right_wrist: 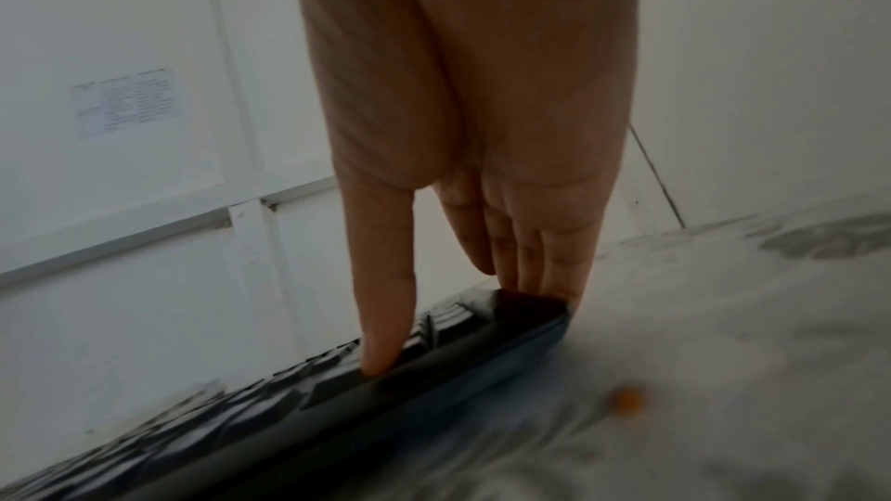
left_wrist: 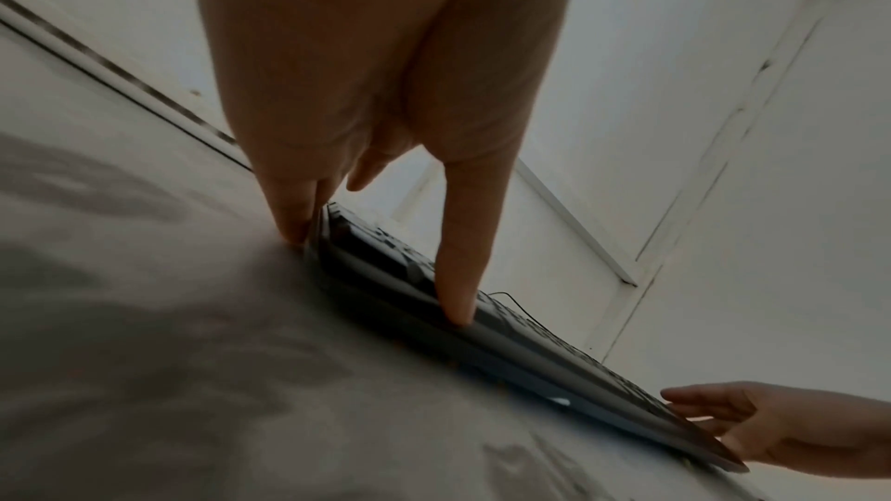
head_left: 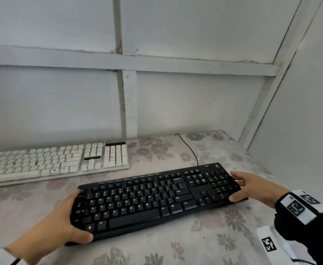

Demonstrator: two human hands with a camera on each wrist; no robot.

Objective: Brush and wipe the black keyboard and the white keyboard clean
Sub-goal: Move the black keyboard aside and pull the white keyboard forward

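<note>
Where the flower-patterned tabletop (head_left: 223,243) meets the white panelled wall (head_left: 195,104), the white keyboard (head_left: 55,163) lies at back left, its keys stained. Nearer and right sits the black keyboard (head_left: 153,197), angled, its cable (head_left: 190,150) trailing back. Left hand (head_left: 65,224) clamps its left end, thumb on the front edge; right hand (head_left: 252,188) clasps its right end. Small orange speck (right_wrist: 627,400) just beside that end.

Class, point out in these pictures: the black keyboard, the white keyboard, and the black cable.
black keyboard (head_left: 145,199), head view, on its letter keys.
white keyboard (head_left: 47,163), head view, on its main keys.
black cable (head_left: 190,149), head view, mid-length on the cloth.
</note>
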